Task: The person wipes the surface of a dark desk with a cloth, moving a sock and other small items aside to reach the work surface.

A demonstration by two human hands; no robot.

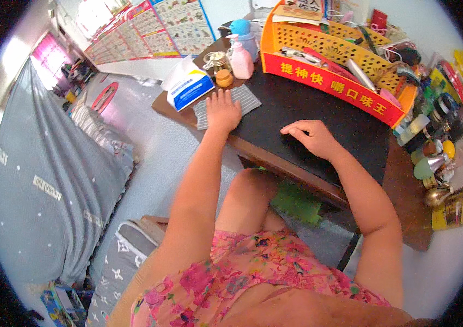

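My left hand [223,109] lies palm down on a grey striped cloth [247,99], its fingers a little apart. The cloth is spread flat near the left end of the desk, partly covered by that hand. Just beyond the fingers are a blue and white tissue box [192,90] and a small jar with a tan lid [224,77]. Over the black desk mat [296,98] is my right hand [312,138], fingers curled together with the thumb alongside. I see nothing in it, though its underside is hidden.
A pink pump bottle [241,61], a glass jar [216,61] and a blue-lidded container [245,39] stand at the back left. A red and yellow display box [329,83] holds assorted items. Several bottles [423,131] crowd the right side. A patterned cushion [121,265] lies beside me.
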